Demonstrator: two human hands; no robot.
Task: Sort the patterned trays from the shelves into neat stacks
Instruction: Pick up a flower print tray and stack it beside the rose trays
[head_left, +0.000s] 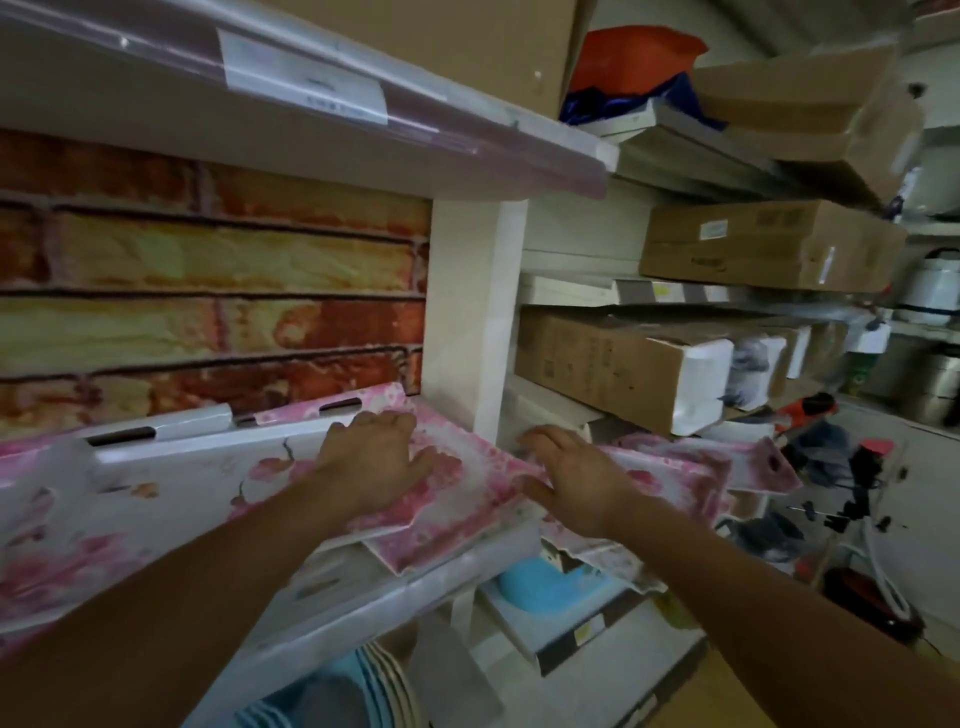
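— Shelving fills the whole view, white boards packed with stock. What lies nearest?

— Nearest, low down, blue plates (374, 691) on the shelf below. Above them, the white shelf (415, 587) carrying the pink floral trays.

— Where do the trays lie from each hand?

— A pink tray (457, 499) lies directly under the left hand (371, 457), its long axis running left to right along the shelf, one corner jutting over the near edge. A second pink tray (691, 467) sticks out to the right of the upright post (467, 312), just beyond the right hand (576, 480).

— And the grip?

— Neither has closed. The left hand rests flat, fingers spread, palm on the tray. The right hand is open too, fingers reaching toward the post, heel near the first tray's right edge; I judge it nearer the second tray.

— Farther back?

— More trays with slot handles (171, 431), then brick-pattern backing (208, 291).
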